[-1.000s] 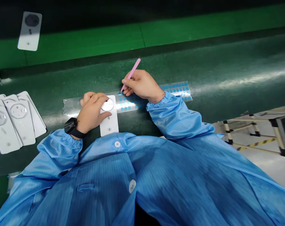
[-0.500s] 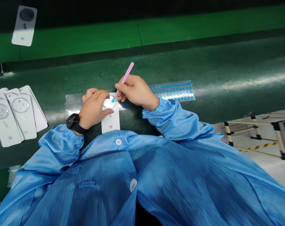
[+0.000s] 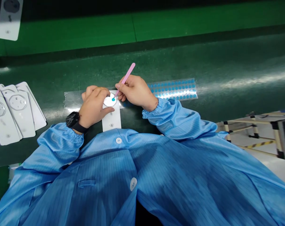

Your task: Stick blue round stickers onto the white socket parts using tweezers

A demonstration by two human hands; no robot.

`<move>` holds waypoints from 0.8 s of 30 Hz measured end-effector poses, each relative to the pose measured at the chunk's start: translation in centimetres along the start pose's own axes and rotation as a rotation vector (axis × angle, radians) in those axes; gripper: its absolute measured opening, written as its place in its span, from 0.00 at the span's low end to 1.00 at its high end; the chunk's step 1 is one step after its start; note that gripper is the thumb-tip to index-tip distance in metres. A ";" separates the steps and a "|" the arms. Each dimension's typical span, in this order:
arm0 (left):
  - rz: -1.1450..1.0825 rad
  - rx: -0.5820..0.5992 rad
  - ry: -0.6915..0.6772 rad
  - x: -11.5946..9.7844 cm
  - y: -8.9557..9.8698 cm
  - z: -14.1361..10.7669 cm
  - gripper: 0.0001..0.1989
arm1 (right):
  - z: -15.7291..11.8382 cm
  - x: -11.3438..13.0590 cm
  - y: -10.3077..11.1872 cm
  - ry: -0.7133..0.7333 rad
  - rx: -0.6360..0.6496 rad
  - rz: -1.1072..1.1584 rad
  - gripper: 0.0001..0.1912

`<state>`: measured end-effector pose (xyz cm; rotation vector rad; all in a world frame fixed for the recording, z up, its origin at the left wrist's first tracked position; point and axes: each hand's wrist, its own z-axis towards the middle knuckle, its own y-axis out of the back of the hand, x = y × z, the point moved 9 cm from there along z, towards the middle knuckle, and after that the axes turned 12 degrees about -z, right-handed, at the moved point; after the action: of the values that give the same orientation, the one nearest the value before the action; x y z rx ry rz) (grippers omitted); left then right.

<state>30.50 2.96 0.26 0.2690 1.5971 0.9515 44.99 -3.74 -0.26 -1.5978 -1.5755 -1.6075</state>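
A white panel (image 3: 111, 121) lies on the dark green bench in front of my chest, its octagonal recess at the far end. In the recess is a small blue dot (image 3: 113, 99). My left hand (image 3: 94, 105) rests on the panel's left side, thumb and fingers apart around the recess. My right hand (image 3: 138, 91) pinches pink tweezers (image 3: 128, 73), whose tips point down at the blue dot. Whether the tips grip the dot is too small to tell. Right of my right hand lies a clear sheet with rows of blue dots (image 3: 175, 88).
Several white panels (image 3: 22, 110) overlap in a pile at the left. Another panel (image 3: 9, 22) lies on the bright green surface at the far left. Clear film (image 3: 73, 100) extends left of my left hand. A tube-framed rack (image 3: 253, 125) stands at the right.
The view has shifted slightly, so the far-left panel and the pile appear further left. Both hands hold nearly the same pose, with the tweezers still at the blue dot.
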 end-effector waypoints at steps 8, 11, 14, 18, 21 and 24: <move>-0.005 0.001 -0.004 0.0 0.1 0.1 0.27 | 0.1 0.0 0.0 -0.016 -0.001 0.001 0.14; -0.006 0.000 -0.001 0.1 0.2 0.1 0.26 | 0.1 0.1 0.0 -0.012 0.000 0.007 0.14; -0.012 0.005 -0.006 0.1 0.1 0.0 0.26 | 0.1 0.1 0.0 -0.012 0.001 0.036 0.15; -0.012 0.003 -0.013 0.2 0.1 0.0 0.26 | 0.1 0.1 -0.1 -0.023 0.001 0.045 0.16; -0.002 -0.004 -0.018 0.1 0.2 0.0 0.26 | 0.1 0.0 -0.1 -0.024 -0.002 0.025 0.16; 0.022 -0.003 -0.012 -0.1 0.2 0.0 0.25 | 0.2 0.0 -0.1 -0.007 -0.001 0.018 0.15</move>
<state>30.42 2.98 0.48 0.2901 1.5846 0.9681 44.97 -3.58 -0.34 -1.6157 -1.5598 -1.5958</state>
